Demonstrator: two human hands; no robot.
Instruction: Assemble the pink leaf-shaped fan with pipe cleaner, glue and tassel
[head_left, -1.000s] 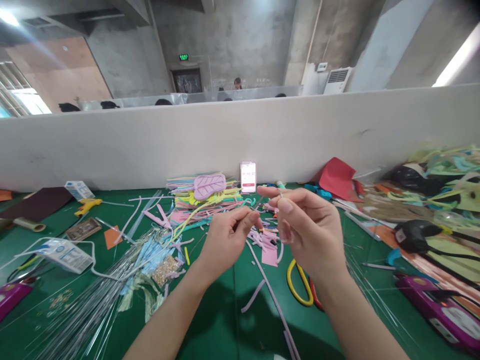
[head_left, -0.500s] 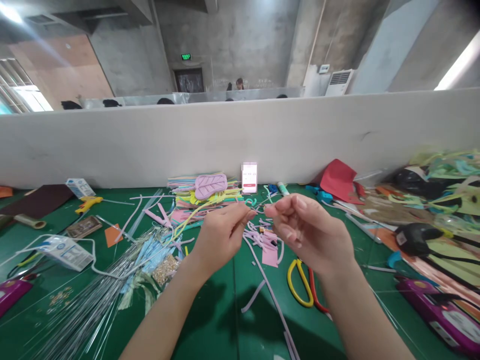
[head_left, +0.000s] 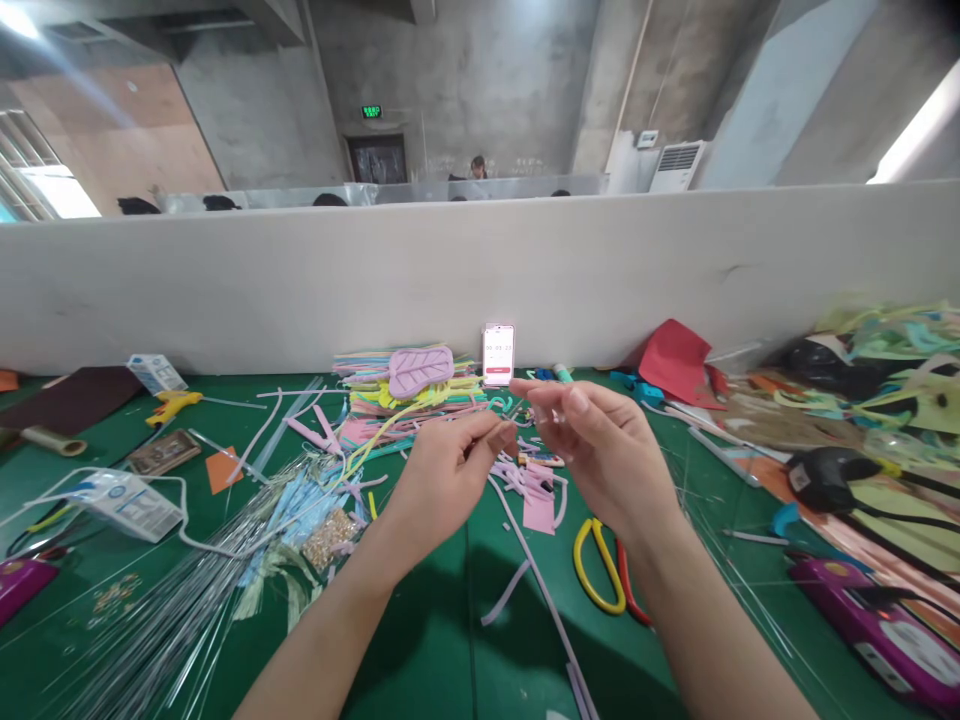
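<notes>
My left hand [head_left: 459, 470] is held above the middle of the green table, thumb and forefinger pinched together. What lies in that pinch is too small to make out. Just right of it hovers my right hand [head_left: 600, 450], its forefinger stretched toward the left and the other fingers loosely bent, with nothing clear between them. A curled teal strip [head_left: 501, 404] shows behind the left fingertips; whether it touches them I cannot tell. Below the hands are lilac fuzzy strips [head_left: 517, 478] and a pink paper square [head_left: 538, 512]. Yellow-and-red-handled scissors [head_left: 600, 565] lie by my right wrist.
A lit phone [head_left: 499, 355] leans on the white partition [head_left: 480, 270]. Left of it lies a lilac leaf-shaped piece [head_left: 421, 372] on coloured strips. Thin wires [head_left: 172, 600], a bead bag [head_left: 328, 538] and a yellow glue gun [head_left: 174, 406] are left; a purple device [head_left: 877, 630] is right.
The right hand has shifted slightly left and up, its forefinger now stretched out above the left fingertips. My left hand stays almost in place, still pinched.
</notes>
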